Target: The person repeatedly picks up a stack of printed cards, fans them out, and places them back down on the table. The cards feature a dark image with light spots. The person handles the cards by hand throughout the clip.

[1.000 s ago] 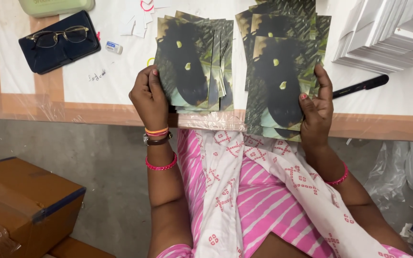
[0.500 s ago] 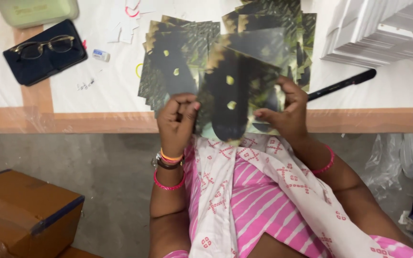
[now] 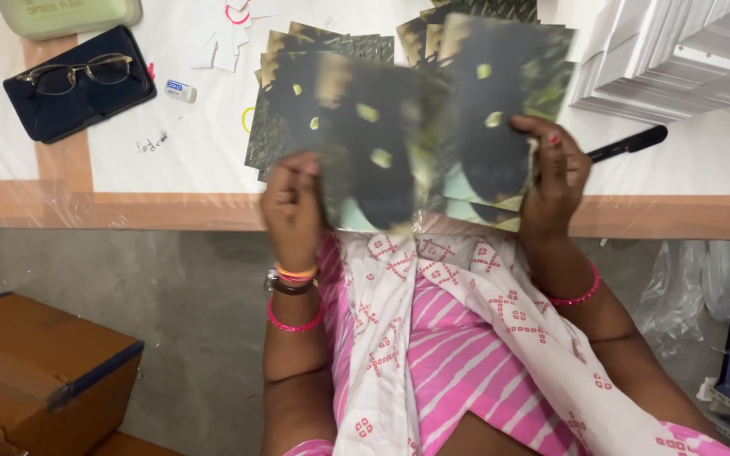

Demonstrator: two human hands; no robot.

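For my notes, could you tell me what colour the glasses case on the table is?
The glasses case is dark navy, seen in the head view.

The left hand pinches a dark printed card, blurred, raised above the table edge. At three o'clock of it the right hand grips a second dark card. Behind both, fanned card stacks lie on the table. Spectacles rest on a dark case at ten o'clock; a black pen lies at three o'clock.

Open tabletop between glasses case and spread dark cards.
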